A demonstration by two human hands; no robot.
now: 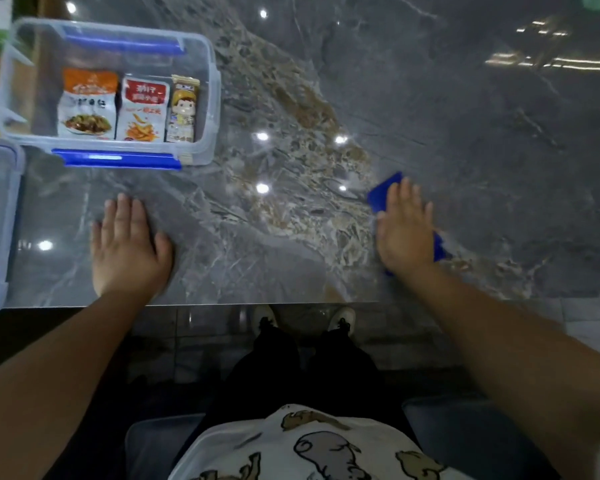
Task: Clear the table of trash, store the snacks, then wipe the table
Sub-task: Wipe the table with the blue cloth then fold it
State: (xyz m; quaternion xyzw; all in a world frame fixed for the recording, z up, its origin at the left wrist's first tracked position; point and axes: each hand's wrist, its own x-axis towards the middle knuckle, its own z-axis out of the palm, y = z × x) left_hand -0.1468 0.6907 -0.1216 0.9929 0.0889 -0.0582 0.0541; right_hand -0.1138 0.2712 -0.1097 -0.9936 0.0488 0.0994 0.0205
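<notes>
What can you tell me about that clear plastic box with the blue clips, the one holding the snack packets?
The clear plastic box is rectangular, see-through, with blue latch clips on its near and far long sides. It sits open, with no lid on it, on the grey marble table at its far left. Three snack packets lie side by side inside. Neither hand touches it; the left hand rests flat nearer the table edge.

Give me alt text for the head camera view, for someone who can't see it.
A person's right hand presses a blue cloth flat on a grey marble table while the left hand rests palm-down. Far left, an open clear container holds three snack packets.
</notes>
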